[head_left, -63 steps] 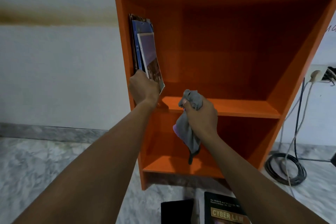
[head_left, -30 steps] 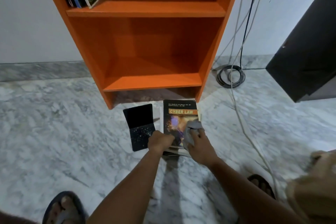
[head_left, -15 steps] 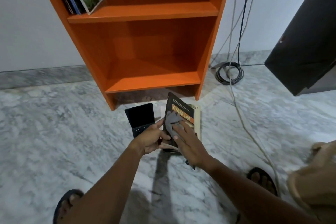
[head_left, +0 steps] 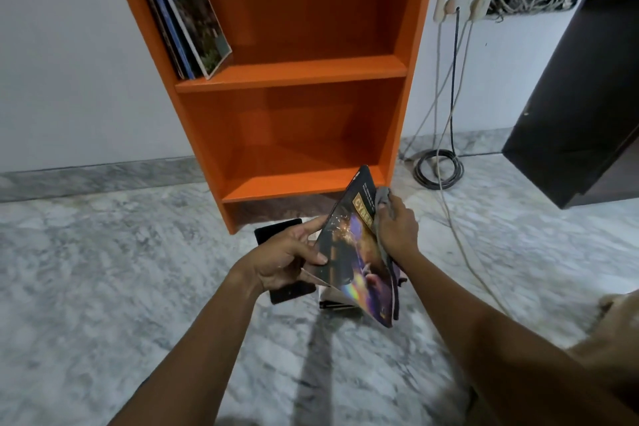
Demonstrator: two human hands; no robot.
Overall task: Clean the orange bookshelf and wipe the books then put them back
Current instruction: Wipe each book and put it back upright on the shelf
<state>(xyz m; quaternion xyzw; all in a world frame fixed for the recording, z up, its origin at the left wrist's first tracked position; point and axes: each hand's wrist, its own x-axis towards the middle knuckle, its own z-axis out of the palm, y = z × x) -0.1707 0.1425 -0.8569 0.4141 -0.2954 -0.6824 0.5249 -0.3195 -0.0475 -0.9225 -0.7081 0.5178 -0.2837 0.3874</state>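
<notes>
The dark "Cyber Law" book point(head_left: 352, 245) is lifted off the floor and tilted. My left hand point(head_left: 283, 258) grips its left edge. My right hand point(head_left: 396, 228) presses a grey cloth point(head_left: 382, 197) against the upper right of its cover. The orange bookshelf point(head_left: 294, 69) stands in front of me. Several thin books point(head_left: 186, 17) lean against its left wall on the upper shelf; the lower shelf is bare. A black book point(head_left: 276, 228) lies on the floor under my left hand, and another book point(head_left: 333, 297) lies beneath the lifted one.
The floor is grey marble point(head_left: 103, 270). Cables point(head_left: 437, 166) run from a wall socket point(head_left: 463, 5) and coil on the floor right of the shelf. A dark cabinet point(head_left: 587, 97) stands at the far right.
I have raised the "Cyber Law" book from the floor and tilted it more upright. The cloth in my right hand has slid to the cover's upper right edge.
</notes>
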